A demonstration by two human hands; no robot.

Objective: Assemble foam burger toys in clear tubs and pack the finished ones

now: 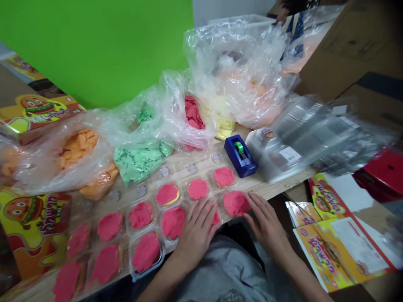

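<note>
Left hand [197,235] and right hand [266,222] lie open, grasping nothing, among pink dough patties [236,203]

Fingertips of the right hand [250,201] touch the nearest patty, while the left hand spreads flat at the edge of clear plastic compartment trays [131,262]. Each compartment holds one patty, and yellow shows beneath a few. The trays sit in rows on a pale wooden tabletop [201,163].

Beyond them, loose clear plastic bags hold orange dough [75,147], green dough [138,161], red dough [192,113] and yellow dough [225,129]. A blue tape dispenser [241,156] with a green roll stands just behind the trays, beside a stack of clear plastic trays [299,142]. Yellow burger-printed cartons [34,235] lie at the left, and more [333,251] lie at the lower right.
</note>
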